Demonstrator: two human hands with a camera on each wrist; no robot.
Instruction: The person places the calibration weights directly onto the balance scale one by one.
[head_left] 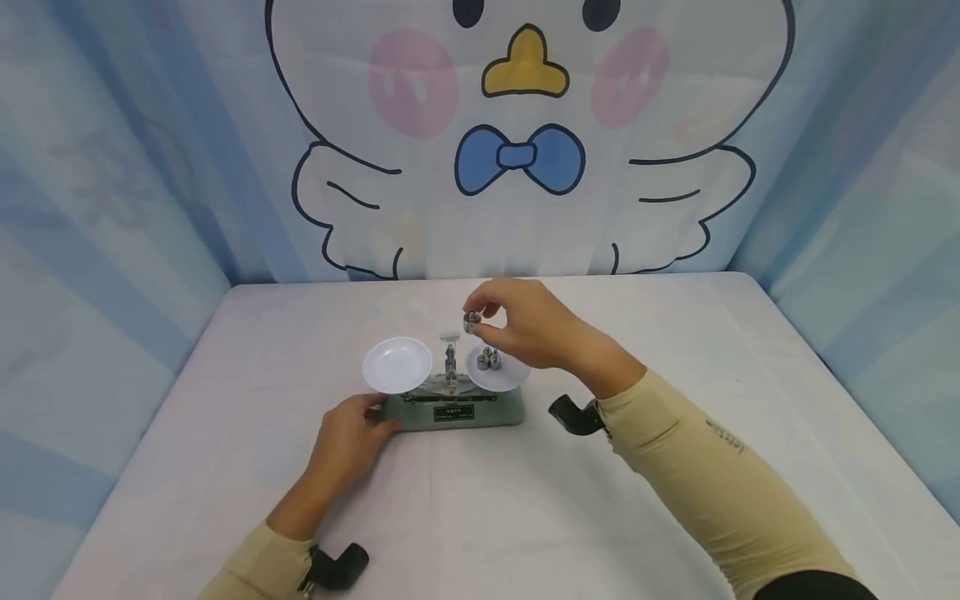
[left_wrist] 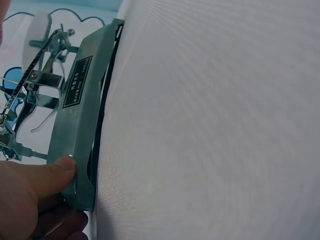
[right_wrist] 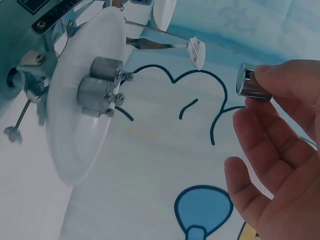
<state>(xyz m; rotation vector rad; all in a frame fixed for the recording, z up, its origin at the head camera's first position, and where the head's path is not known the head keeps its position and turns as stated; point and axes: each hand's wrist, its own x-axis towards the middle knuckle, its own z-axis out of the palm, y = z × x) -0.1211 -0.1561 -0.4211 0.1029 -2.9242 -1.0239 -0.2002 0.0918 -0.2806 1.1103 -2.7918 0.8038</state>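
A green balance scale (head_left: 495,411) stands on the table with two white pans. My left hand (head_left: 347,440) grips the left end of its base, the thumb (left_wrist: 52,176) on the front face in the left wrist view. Between thumb and fingers, my right hand (head_left: 534,323) pinches a shiny metal weight (right_wrist: 250,84), raised above the right pan (head_left: 504,380). Several similar knobbed weights (right_wrist: 99,90) sit grouped on that pan. The left pan (head_left: 397,365) bears nothing and overlaps the base's left part in the head view.
White cloth covers the table (head_left: 450,517). Behind it hangs a curtain (head_left: 525,225) with a cartoon figure wearing a blue bow tie, and light blue curtains (head_left: 90,250) flank both sides. Black wrist camera mounts (head_left: 576,414) stick out from both sleeves.
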